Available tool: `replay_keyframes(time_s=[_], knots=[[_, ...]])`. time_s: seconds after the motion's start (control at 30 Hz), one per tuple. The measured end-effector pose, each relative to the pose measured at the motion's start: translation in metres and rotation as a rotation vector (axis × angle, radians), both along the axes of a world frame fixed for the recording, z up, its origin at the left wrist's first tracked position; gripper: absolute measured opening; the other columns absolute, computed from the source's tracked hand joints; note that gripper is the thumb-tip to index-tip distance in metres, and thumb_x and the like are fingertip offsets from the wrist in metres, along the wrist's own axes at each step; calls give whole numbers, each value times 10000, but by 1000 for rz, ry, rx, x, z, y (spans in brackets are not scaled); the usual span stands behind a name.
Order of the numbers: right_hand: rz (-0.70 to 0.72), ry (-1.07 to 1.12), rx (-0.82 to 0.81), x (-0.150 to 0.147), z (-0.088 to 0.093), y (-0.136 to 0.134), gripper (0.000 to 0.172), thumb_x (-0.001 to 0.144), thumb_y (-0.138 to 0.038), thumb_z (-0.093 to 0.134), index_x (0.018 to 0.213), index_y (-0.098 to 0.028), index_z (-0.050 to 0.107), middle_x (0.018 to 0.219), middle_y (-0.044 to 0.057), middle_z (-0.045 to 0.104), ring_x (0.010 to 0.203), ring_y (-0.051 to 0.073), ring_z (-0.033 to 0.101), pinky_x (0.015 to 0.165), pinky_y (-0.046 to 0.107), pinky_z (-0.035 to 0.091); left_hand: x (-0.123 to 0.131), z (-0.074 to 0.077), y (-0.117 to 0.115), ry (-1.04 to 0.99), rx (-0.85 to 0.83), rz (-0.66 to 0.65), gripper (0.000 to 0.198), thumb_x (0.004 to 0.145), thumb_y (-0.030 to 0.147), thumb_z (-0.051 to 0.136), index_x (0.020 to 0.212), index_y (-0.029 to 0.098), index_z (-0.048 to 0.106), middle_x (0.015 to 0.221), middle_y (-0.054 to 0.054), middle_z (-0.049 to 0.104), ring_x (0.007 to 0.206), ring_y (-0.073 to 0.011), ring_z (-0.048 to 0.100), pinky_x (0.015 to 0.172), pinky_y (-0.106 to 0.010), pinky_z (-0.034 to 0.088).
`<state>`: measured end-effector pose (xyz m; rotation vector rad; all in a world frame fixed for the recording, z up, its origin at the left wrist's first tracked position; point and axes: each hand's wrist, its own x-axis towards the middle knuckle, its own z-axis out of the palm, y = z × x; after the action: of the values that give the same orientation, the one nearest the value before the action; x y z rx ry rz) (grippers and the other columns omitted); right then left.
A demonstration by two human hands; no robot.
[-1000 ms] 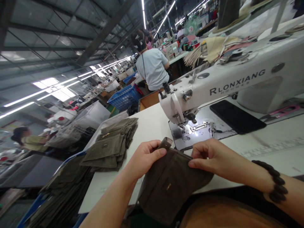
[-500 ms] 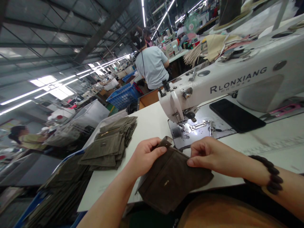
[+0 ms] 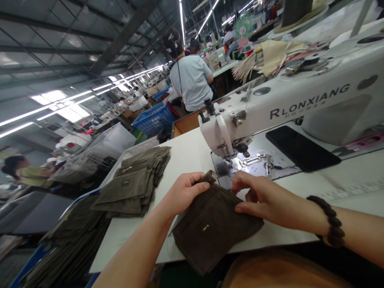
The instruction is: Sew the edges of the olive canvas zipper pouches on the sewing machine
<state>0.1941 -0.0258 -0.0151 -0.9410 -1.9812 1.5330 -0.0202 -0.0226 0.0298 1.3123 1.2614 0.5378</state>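
A dark brown fabric piece point(image 3: 207, 230) with a small metal label hangs partly over the front edge of the white table. My left hand point(image 3: 187, 192) pinches its upper left corner, beside a short folded tab point(image 3: 210, 177). My right hand point(image 3: 255, 196) is on its upper right edge, thumb on the near face and fingers bent behind it; their tips are partly hidden. Just beyond the hands is the needle area of a white sewing machine point(image 3: 222, 134), with its lit metal plate point(image 3: 255, 160).
A stack of olive fabric pieces point(image 3: 132, 184) lies on the table point(image 3: 186, 152) at left, with more pieces point(image 3: 72, 236) hanging below. A black phone point(image 3: 301, 148) rests by the machine arm. Beyond are a blue basket point(image 3: 154, 120) and a seated person point(image 3: 192, 80).
My right hand has shifted slightly left along the fabric's top edge, its fingers reaching further towards the tab. My left hand still holds the corner. The view has moved slightly.
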Motion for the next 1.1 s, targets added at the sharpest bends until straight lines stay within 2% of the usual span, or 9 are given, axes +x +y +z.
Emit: replay_keyframes(time_s=[0.13, 0.23, 0.37, 0.47, 0.63, 0.73, 0.83, 1.0, 1.1], knots=[[200, -40, 383, 11, 1, 9, 268, 822, -124, 398, 1066, -219, 456, 814, 1, 576, 683, 103, 532, 576, 198, 377, -5, -8, 8, -5, -44, 28, 261, 694, 338, 616, 821, 111, 598, 719, -18, 597, 626, -125, 523, 592, -219, 386], [406, -127, 680, 15, 3, 20, 371, 827, -50, 321, 1151, -185, 441, 901, 54, 587, 779, 128, 541, 637, 225, 385, -8, -14, 13, 37, -39, 21, 261, 704, 329, 599, 842, 108, 599, 741, -32, 601, 654, -139, 533, 602, -231, 393], [533, -252, 1179, 12, 1, 33, 296, 870, -103, 305, 1077, -118, 515, 766, 73, 571, 660, 153, 496, 570, 277, 363, -8, -22, 21, 92, -47, -33, 272, 717, 333, 572, 857, 100, 594, 731, -36, 596, 635, -139, 529, 586, -235, 388], [479, -235, 1387, 12, -6, 36, 283, 883, -146, 298, 964, -125, 568, 750, 63, 553, 572, 137, 440, 500, 286, 327, -4, -28, 29, 121, -41, -85, 262, 716, 336, 558, 829, 101, 590, 701, -21, 579, 608, -129, 510, 565, -228, 378], [439, -191, 1460, 17, -20, 35, 290, 872, -151, 286, 845, -143, 575, 978, 100, 561, 547, 122, 433, 471, 290, 315, 7, -38, 44, 260, 87, -234, 194, 740, 295, 505, 740, 122, 592, 661, 9, 555, 610, -122, 483, 572, -221, 371], [464, -244, 1438, 17, -26, 32, 251, 858, -161, 313, 862, -149, 563, 894, 95, 583, 528, 141, 449, 459, 299, 310, 17, -46, 51, 398, 203, -332, 178, 748, 263, 482, 711, 135, 599, 645, 13, 557, 633, -134, 495, 579, -222, 368], [540, -360, 1342, 15, -30, 26, 206, 842, -164, 346, 773, -169, 540, 816, 74, 584, 507, 149, 451, 452, 304, 305, 28, -52, 49, 554, 308, -379, 161, 755, 234, 479, 700, 144, 602, 663, 2, 580, 653, -144, 528, 590, -226, 373], [537, -470, 1218, 5, -34, 27, 151, 829, -164, 387, 729, -180, 498, 773, 51, 577, 505, 156, 467, 437, 299, 286, 32, -58, 40, 919, 448, -262, 145, 758, 228, 495, 737, 161, 622, 739, -53, 640, 710, -199, 584, 637, -274, 405], [470, -544, 1162, -5, -34, 42, 142, 840, -157, 387, 789, -171, 518, 818, 53, 592, 548, 162, 511, 430, 286, 264, 22, -66, 56, 972, 450, -155, 149, 748, 245, 518, 735, 167, 644, 710, -66, 655, 695, -213, 599, 627, -289, 421]])
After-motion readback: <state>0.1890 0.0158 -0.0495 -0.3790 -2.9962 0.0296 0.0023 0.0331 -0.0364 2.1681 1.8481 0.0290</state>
